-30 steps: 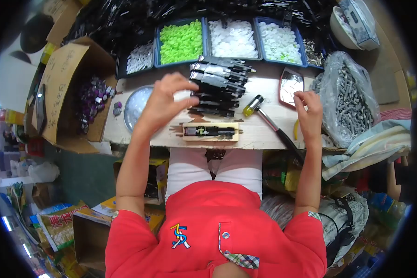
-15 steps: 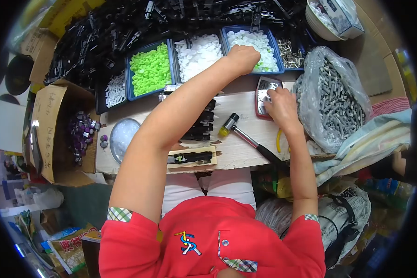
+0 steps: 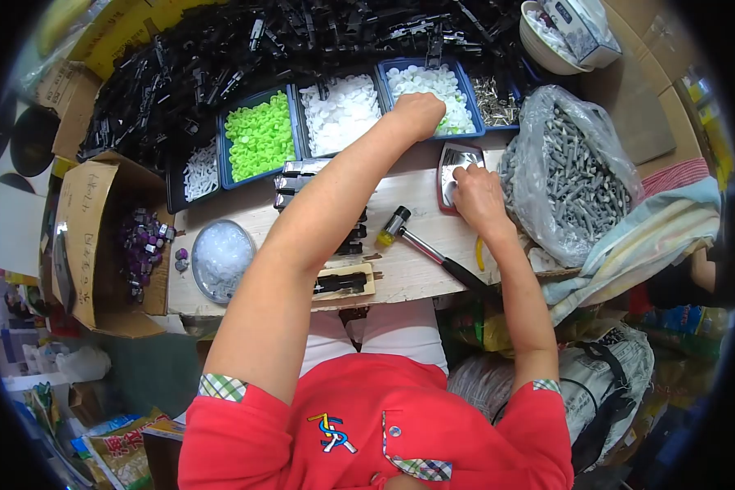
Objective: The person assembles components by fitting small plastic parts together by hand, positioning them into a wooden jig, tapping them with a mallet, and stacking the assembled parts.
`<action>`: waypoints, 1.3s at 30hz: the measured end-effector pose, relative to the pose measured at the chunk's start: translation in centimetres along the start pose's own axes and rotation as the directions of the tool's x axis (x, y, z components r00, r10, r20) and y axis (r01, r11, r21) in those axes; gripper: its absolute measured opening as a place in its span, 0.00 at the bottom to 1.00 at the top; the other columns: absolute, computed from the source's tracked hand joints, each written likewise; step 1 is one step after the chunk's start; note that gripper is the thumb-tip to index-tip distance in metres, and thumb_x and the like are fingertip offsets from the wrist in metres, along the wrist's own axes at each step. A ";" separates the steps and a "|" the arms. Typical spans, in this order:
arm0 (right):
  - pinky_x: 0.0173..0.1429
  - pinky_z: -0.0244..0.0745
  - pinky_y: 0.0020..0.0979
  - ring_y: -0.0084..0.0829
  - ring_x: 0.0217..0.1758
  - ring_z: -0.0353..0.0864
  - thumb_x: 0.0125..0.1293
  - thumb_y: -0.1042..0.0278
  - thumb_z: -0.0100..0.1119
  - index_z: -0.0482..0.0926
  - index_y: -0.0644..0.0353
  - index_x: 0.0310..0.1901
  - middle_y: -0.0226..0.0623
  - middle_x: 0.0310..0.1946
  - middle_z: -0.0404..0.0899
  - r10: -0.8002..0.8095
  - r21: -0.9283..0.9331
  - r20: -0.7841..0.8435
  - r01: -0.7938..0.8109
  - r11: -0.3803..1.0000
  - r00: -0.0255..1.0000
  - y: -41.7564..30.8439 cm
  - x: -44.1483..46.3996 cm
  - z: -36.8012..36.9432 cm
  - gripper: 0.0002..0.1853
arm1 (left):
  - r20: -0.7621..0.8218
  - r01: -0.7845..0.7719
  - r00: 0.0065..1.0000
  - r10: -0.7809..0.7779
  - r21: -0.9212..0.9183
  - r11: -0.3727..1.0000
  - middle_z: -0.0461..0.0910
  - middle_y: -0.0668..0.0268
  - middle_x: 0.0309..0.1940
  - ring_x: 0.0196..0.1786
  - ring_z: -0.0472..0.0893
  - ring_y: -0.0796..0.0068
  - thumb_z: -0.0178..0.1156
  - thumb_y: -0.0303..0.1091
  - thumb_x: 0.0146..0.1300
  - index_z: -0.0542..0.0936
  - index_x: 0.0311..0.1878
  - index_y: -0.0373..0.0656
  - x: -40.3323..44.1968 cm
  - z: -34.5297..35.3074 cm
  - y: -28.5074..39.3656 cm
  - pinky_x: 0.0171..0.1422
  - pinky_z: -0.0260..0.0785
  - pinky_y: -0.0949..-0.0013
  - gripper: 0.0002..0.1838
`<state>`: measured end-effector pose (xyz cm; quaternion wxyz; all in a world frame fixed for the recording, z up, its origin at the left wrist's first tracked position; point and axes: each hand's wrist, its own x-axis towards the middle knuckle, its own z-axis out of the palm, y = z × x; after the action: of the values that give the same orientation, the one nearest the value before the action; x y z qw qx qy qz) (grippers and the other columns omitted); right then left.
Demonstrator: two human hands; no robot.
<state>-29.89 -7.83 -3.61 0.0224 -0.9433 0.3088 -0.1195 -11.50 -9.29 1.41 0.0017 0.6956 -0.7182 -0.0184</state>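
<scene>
My left hand (image 3: 420, 116) reaches across to the near edge of a blue bin (image 3: 478, 133) of pale white and greenish plastic caps (image 3: 425, 82). Its fingers curl downward, and the fingertips are hidden. At a small red-rimmed tray (image 3: 442, 196) holding tiny shiny parts, my right hand (image 3: 479, 198) has its fingers bent together over the contents; anything pinched there is too small to make out. Below my left forearm, a dark mechanism (image 3: 341, 283) lies in a wooden fixture (image 3: 370, 284), partly covered by the arm. A hammer (image 3: 433, 251) with a yellow face rests between my arms.
Bins of green caps (image 3: 260, 137) and white parts (image 3: 340, 110) stand left of the blue bin. Black mechanisms (image 3: 220, 57) are heaped behind. A plastic bag of grey pins (image 3: 580, 175) sits right; a round dish (image 3: 223, 257) and cardboard box (image 3: 86, 245) sit left.
The view has shifted slightly. My left hand stays at the caps bin, and my right hand stays at the red-rimmed tray with its fingers drawn closer together. My left forearm covers more of the fixture.
</scene>
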 end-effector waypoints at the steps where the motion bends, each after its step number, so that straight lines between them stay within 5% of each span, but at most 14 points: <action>1: 0.40 0.66 0.43 0.43 0.33 0.76 0.50 0.77 0.49 0.77 0.62 0.30 0.46 0.27 0.76 -0.001 0.012 -0.019 0.002 1.000 1.000 0.1 -0.1 -0.2 0.07 | -0.008 -0.001 1.000 0.001 0.001 1.000 0.81 0.53 0.36 0.42 0.81 0.56 0.56 0.22 0.46 0.82 0.34 0.39 0.0 -0.1 0.0 0.44 0.74 0.60 0.10; 4: 0.40 0.66 0.43 0.44 0.34 0.76 0.50 0.77 0.49 0.77 0.63 0.30 0.47 0.27 0.75 0.003 0.045 -0.016 -0.002 0.999 1.000 0.6 -0.3 -0.2 0.06 | 0.007 0.011 1.000 -0.011 -0.005 1.000 0.80 0.52 0.37 0.42 0.81 0.56 0.56 0.22 0.45 0.82 0.33 0.39 0.4 -0.3 -0.1 0.44 0.74 0.60 0.10; 7: 0.39 0.66 0.43 0.45 0.34 0.75 0.50 0.78 0.49 0.76 0.63 0.29 0.48 0.28 0.73 0.007 0.087 -0.086 0.001 0.996 0.996 1.2 -0.6 0.6 0.06 | -0.066 0.113 0.989 -0.130 -0.208 0.972 0.81 0.51 0.35 0.41 0.81 0.56 0.55 0.21 0.43 0.82 0.33 0.40 0.3 -0.8 -1.5 0.44 0.74 0.61 0.12; 9: 0.40 0.66 0.43 0.46 0.35 0.75 0.51 0.78 0.48 0.75 0.63 0.30 0.48 0.29 0.72 0.014 0.092 -0.079 -0.007 0.996 0.997 1.2 -0.8 0.7 0.06 | -0.262 -0.021 0.956 -0.133 -0.512 0.859 0.81 0.50 0.32 0.37 0.82 0.58 0.54 0.21 0.43 0.83 0.33 0.41 0.0 -1.3 -2.9 0.41 0.75 0.62 0.13; 11: 0.40 0.66 0.44 0.46 0.35 0.74 0.51 0.79 0.47 0.75 0.64 0.31 0.48 0.29 0.72 0.023 0.100 -0.075 -0.016 0.995 0.997 1.0 -1.0 0.7 0.07 | -0.140 0.044 0.931 -0.336 -0.873 0.485 0.81 0.57 0.27 0.30 0.83 0.69 0.59 0.22 0.46 0.82 0.34 0.34 -2.0 -3.3 -2.6 0.32 0.75 0.70 0.10; 15: 0.39 0.67 0.43 0.47 0.34 0.74 0.51 0.83 0.46 0.74 0.63 0.35 0.48 0.31 0.72 0.011 0.125 -0.180 0.011 0.992 0.984 1.2 -1.5 0.3 0.10 | -0.189 -0.219 0.928 -0.322 -0.974 -0.058 0.80 0.57 0.33 0.35 0.81 0.70 0.60 0.22 0.55 0.78 0.41 0.29 -8.1 -5.4 -1.9 0.38 0.74 0.70 0.11; 17: 0.39 0.68 0.42 0.47 0.32 0.74 0.52 0.85 0.45 0.75 0.63 0.36 0.48 0.32 0.72 -0.010 0.137 -0.257 0.046 0.990 0.966 1.2 -1.8 0.0 0.12 | -0.168 -0.236 0.924 -0.344 -0.957 -0.166 0.80 0.57 0.34 0.34 0.80 0.71 0.61 0.23 0.55 0.78 0.41 0.30 -12.4 -5.9 -0.4 0.39 0.73 0.69 0.11; 19: 0.38 0.69 0.35 0.40 0.30 0.74 0.54 0.84 0.45 0.74 0.63 0.38 0.45 0.30 0.70 0.090 0.411 -0.311 0.049 0.910 0.946 0.8 -1.9 -0.9 0.11 | -0.102 -0.230 0.925 -0.366 -0.917 -0.326 0.79 0.55 0.34 0.34 0.80 0.69 0.59 0.22 0.56 0.76 0.41 0.28 -16.6 -4.7 1.2 0.39 0.75 0.68 0.10; 20: 0.38 0.69 0.28 0.28 0.30 0.72 0.60 0.82 0.46 0.73 0.64 0.39 0.38 0.30 0.70 0.143 0.553 -0.273 0.034 0.832 0.951 0.3 -2.1 -1.2 0.08 | -0.100 -0.242 0.929 -0.356 -0.892 -0.381 0.79 0.55 0.35 0.35 0.80 0.69 0.59 0.21 0.56 0.76 0.41 0.29 -18.7 -3.8 2.0 0.39 0.75 0.68 0.10; 21: 0.38 0.69 0.28 0.28 0.30 0.72 0.60 0.82 0.46 0.73 0.64 0.39 0.38 0.30 0.70 0.131 0.556 -0.264 0.040 0.830 0.956 -0.9 -2.5 -2.2 0.08 | -0.096 -0.252 0.933 -0.348 -0.864 -0.436 0.79 0.55 0.35 0.35 0.80 0.69 0.59 0.21 0.56 0.76 0.41 0.29 -20.5 -2.7 2.8 0.38 0.75 0.68 0.09; 23: 0.41 0.68 0.24 0.21 0.33 0.71 0.65 0.78 0.46 0.72 0.64 0.41 0.31 0.32 0.71 0.236 0.923 -0.032 -0.061 0.380 0.971 -4.2 -3.5 -4.6 0.05 | -0.072 -0.271 0.925 -0.372 -0.814 -0.515 0.79 0.56 0.36 0.35 0.81 0.69 0.59 0.20 0.55 0.77 0.40 0.31 -23.6 -0.3 4.2 0.39 0.75 0.68 0.08; 31: 0.43 0.65 0.21 0.20 0.36 0.69 0.65 0.76 0.49 0.71 0.63 0.39 0.31 0.36 0.69 -0.084 0.982 0.120 -0.131 -0.137 0.989 -13.9 -6.8 -5.5 0.03 | 0.002 -0.279 0.925 -0.381 -0.676 -0.682 0.79 0.56 0.36 0.37 0.81 0.69 0.58 0.21 0.57 0.78 0.37 0.35 -29.9 3.6 6.0 0.39 0.78 0.67 0.05; 39: 0.43 0.64 0.19 0.17 0.35 0.68 0.65 0.72 0.52 0.72 0.63 0.41 0.27 0.36 0.71 -0.046 0.946 0.218 -0.223 -0.235 0.975 -17.0 -7.5 -4.6 0.06 | -0.086 -0.376 0.882 -0.463 -0.720 -0.583 0.80 0.58 0.35 0.35 0.82 0.70 0.58 0.19 0.57 0.75 0.38 0.36 -31.1 4.3 6.3 0.38 0.78 0.68 0.06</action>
<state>-26.99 10.50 1.24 0.7869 -0.5482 0.1618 -0.2324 -16.92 22.06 -1.95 0.7871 0.3144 -0.2253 -0.4806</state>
